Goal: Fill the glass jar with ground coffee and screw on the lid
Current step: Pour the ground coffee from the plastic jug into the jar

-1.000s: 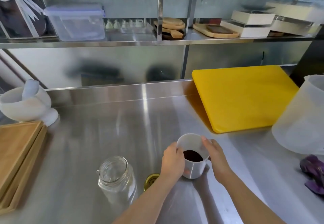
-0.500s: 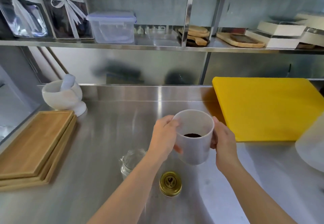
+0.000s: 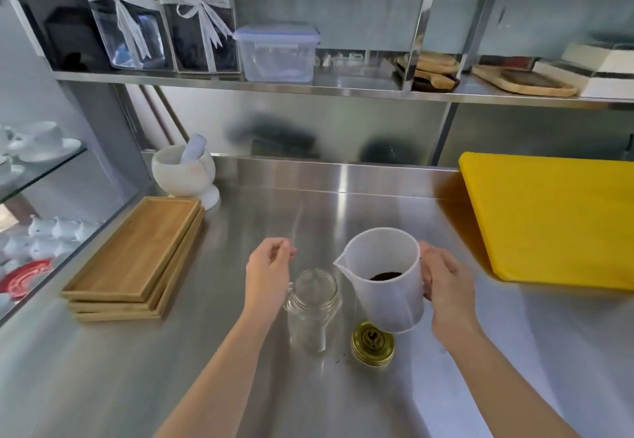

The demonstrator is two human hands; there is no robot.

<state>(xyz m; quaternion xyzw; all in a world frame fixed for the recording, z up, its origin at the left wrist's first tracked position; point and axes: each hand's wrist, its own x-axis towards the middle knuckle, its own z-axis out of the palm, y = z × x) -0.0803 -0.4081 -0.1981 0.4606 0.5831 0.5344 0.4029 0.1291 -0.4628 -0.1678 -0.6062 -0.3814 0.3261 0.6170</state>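
Observation:
An empty glass jar [image 3: 313, 310] stands upright and uncovered on the steel counter [image 3: 137, 369]. Its gold lid [image 3: 372, 344] lies flat on the counter just right of it. My right hand [image 3: 446, 286] holds a white plastic pitcher [image 3: 384, 278] by its right side, lifted above the lid, spout pointing left toward the jar. Dark ground coffee [image 3: 385, 276] lies in the pitcher's bottom. My left hand [image 3: 269, 271] hovers just left of the jar with its fingers loosely curled, holding nothing and not touching the jar.
A stack of wooden trays [image 3: 137, 259] lies at the left. A white mortar and pestle [image 3: 187, 171] stands behind it. A yellow cutting board [image 3: 549, 218] lies at the right. A shelf [image 3: 343, 89] above carries boxes and boards.
My left hand has let go of the pitcher and moved left beside the jar. The right hand alone now carries the pitcher, lifted above the lid. The view has swung left.

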